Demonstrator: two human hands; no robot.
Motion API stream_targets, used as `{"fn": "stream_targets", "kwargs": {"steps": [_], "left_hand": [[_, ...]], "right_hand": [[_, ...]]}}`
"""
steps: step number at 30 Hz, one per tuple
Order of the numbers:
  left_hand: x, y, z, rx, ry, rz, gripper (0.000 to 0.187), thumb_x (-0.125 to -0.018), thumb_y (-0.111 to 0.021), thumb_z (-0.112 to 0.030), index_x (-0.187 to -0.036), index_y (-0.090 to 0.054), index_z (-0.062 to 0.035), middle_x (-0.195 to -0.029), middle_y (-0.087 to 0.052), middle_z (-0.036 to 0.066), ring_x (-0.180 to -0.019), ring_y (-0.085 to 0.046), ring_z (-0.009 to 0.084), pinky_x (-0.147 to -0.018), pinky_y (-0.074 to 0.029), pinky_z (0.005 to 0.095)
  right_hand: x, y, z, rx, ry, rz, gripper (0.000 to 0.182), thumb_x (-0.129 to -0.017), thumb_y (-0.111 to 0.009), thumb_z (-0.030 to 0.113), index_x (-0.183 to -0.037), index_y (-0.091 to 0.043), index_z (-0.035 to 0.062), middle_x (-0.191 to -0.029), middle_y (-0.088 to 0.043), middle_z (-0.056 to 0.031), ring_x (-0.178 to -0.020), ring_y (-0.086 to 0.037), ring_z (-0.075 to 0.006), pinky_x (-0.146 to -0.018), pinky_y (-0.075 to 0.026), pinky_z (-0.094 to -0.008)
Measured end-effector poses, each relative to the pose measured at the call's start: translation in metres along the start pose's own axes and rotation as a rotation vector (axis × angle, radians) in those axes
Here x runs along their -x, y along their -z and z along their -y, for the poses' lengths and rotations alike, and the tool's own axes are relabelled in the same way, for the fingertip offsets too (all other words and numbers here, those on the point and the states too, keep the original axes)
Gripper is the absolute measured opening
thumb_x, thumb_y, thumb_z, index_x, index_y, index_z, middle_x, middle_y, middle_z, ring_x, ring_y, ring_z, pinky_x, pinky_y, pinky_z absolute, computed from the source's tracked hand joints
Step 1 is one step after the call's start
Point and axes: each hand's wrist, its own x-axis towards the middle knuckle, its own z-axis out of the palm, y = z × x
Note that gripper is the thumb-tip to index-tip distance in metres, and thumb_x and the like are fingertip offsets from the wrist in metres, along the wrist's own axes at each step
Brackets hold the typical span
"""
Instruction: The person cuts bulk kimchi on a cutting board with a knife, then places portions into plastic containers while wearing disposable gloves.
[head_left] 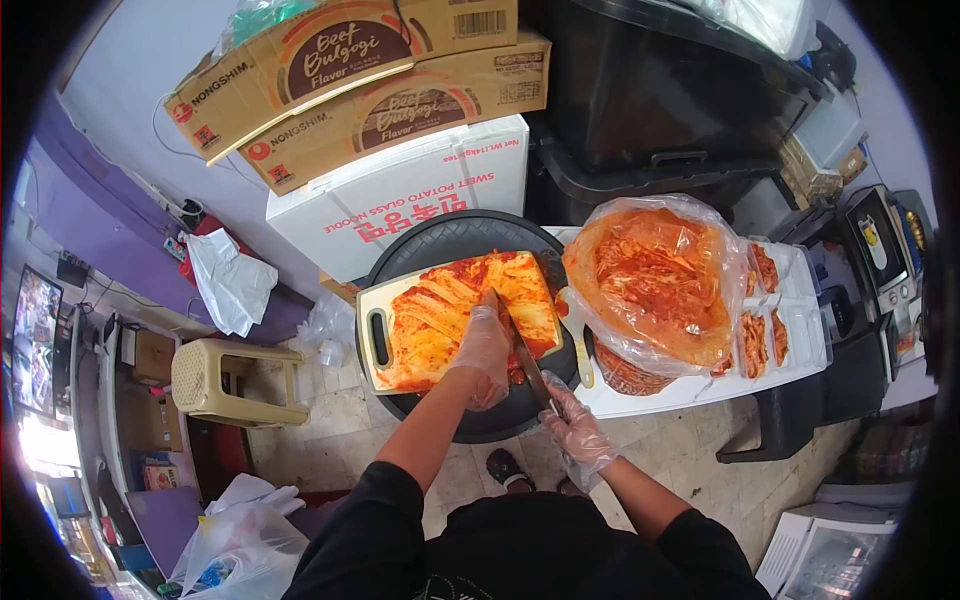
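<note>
Red-stained kimchi cabbage covers most of a pale cutting board, which rests on a round black lid-like surface. My left hand, in a clear plastic glove, presses on the cabbage with its fingers together. My right hand, gloved too, is closed around the handle of a knife. The blade lies along the cabbage, just right of my left fingers. To the right, a clear plastic bag full of kimchi stands open in a container.
White trays with kimchi portions sit on a white table at the right. Cardboard boxes, a white noodle box and a black bin stand behind. A beige stool is at the left.
</note>
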Motion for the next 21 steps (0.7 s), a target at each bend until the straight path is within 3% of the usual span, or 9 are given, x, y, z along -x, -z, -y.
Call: {"fn": "stream_targets", "kwargs": {"steps": [3,5,6,8,12,14,17,19,21], "left_hand": [[0.040,-0.007,-0.016,-0.010,0.080,0.083,0.064,-0.088,-0.061,0.002,-0.147,-0.036,-0.0021,-0.110,-0.063,0.009,-0.095,-0.061,0.0162,-0.087,-0.052,0.0278],[0.021,0.023,-0.012,-0.742,-0.243,0.210,0.073,-0.082,-0.063,0.013,-0.148,-0.033,-0.0006,-0.111,-0.063,0.008,-0.096,-0.062,0.0140,-0.086,-0.051,0.0235],[0.034,0.014,-0.012,-0.746,-0.241,0.214,0.073,-0.082,-0.063,0.013,-0.148,-0.033,-0.0006,-0.111,-0.063,0.008,-0.096,-0.062,0.0140,-0.086,-0.051,0.0235],[0.076,-0.012,-0.016,-0.795,-0.372,0.269,0.027,-0.105,-0.045,-0.030,-0.115,-0.056,-0.0069,-0.109,-0.064,0.004,-0.098,-0.061,0.0168,-0.092,-0.052,0.0266],[0.076,-0.014,-0.029,-0.378,-0.125,0.243,0.023,-0.102,-0.051,-0.016,-0.122,-0.053,-0.0039,-0.113,-0.064,0.006,-0.102,-0.061,0.0150,-0.092,-0.053,0.0271],[0.109,-0.037,-0.041,-0.971,-0.383,0.275,0.030,-0.096,-0.057,-0.001,-0.126,-0.050,-0.0016,-0.112,-0.065,0.009,-0.098,-0.063,0.0142,-0.086,-0.055,0.0275],[0.105,-0.052,-0.069,-1.455,-0.378,0.141,0.056,-0.085,-0.061,0.010,-0.137,-0.044,0.0010,-0.116,-0.064,0.012,-0.096,-0.064,0.0141,-0.083,-0.054,0.0281],[0.137,-0.076,-0.078,-1.592,-0.736,0.154,0.071,-0.079,-0.061,0.012,-0.145,-0.037,0.0020,-0.112,-0.064,0.010,-0.091,-0.064,0.0124,-0.079,-0.053,0.0269],[0.174,-0.114,-0.083,-1.653,-0.630,0.067,0.084,-0.073,-0.059,0.015,-0.150,-0.030,0.0009,-0.112,-0.063,0.010,-0.092,-0.063,0.0131,-0.080,-0.053,0.0265]], "right_hand": [[0.002,0.008,0.008,-0.007,-0.079,0.071,0.053,-0.095,-0.060,0.010,-0.144,-0.040,0.0032,-0.140,-0.051,-0.0168,-0.130,-0.049,-0.0237,-0.108,-0.037,-0.0333],[0.000,0.007,0.021,-0.075,-0.283,0.133,0.054,-0.095,-0.060,0.011,-0.145,-0.040,0.0055,-0.141,-0.050,-0.0159,-0.129,-0.049,-0.0226,-0.107,-0.037,-0.0323],[-0.001,0.005,0.018,-0.077,-0.283,0.128,0.054,-0.095,-0.060,0.011,-0.145,-0.040,0.0055,-0.141,-0.050,-0.0159,-0.129,-0.049,-0.0226,-0.107,-0.037,-0.0323],[-0.001,0.001,0.009,-0.044,-0.124,0.121,0.054,-0.095,-0.060,0.012,-0.145,-0.039,0.0042,-0.141,-0.050,-0.0161,-0.130,-0.048,-0.0233,-0.108,-0.037,-0.0325],[-0.005,0.003,0.027,0.052,0.002,0.135,0.056,-0.095,-0.059,0.013,-0.146,-0.036,0.0029,-0.144,-0.047,-0.0172,-0.133,-0.046,-0.0256,-0.110,-0.035,-0.0337],[-0.008,0.006,0.059,0.084,0.120,0.158,0.058,-0.095,-0.057,0.013,-0.147,-0.034,0.0017,-0.148,-0.042,-0.0199,-0.138,-0.042,-0.0300,-0.114,-0.032,-0.0359],[-0.009,0.016,0.110,0.166,0.028,0.213,0.059,-0.095,-0.055,0.012,-0.148,-0.032,0.0018,-0.151,-0.037,-0.0227,-0.142,-0.037,-0.0335,-0.116,-0.030,-0.0376],[-0.013,0.021,0.115,0.189,0.291,0.183,0.060,-0.094,-0.054,0.011,-0.148,-0.030,0.0018,-0.151,-0.037,-0.0243,-0.141,-0.037,-0.0356,-0.115,-0.031,-0.0388],[-0.008,0.034,0.135,0.181,0.328,0.166,0.057,-0.096,-0.054,0.013,-0.147,-0.033,0.0019,-0.152,-0.037,-0.0194,-0.140,-0.039,-0.0308,-0.113,-0.033,-0.0379]]}}
